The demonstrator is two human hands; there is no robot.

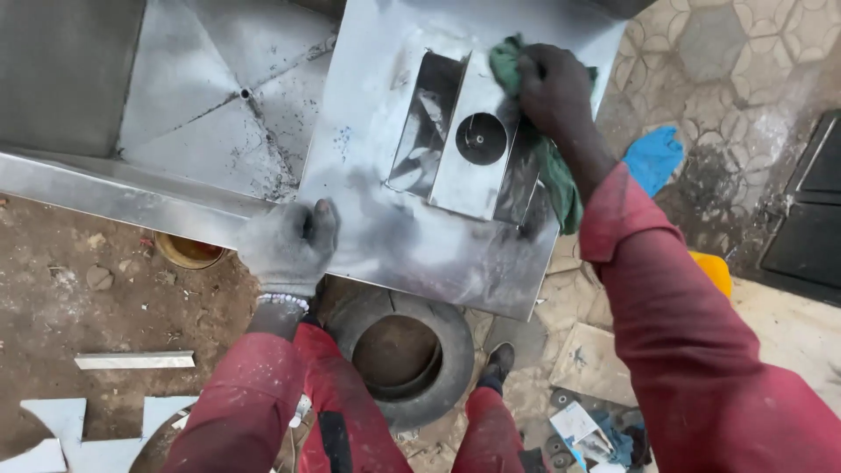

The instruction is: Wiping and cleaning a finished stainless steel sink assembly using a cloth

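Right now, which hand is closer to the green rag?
Right. The right hand grips the green rag on the metal sheet; the left hand rests apart on the sheet's near edge.

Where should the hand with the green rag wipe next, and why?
Probably down over the raised steel box toward its round hole. The right hand presses the green rag at the box's top edge, grey smudges cover the metal sheet below, and the left hand braces the sheet's near edge.

Dirt ground (61, 307) carries a tyre (455, 350), a metal strip (134, 360) and white metal offcuts (79, 434); patterned tiles (727, 52) hold a blue cloth (653, 158).
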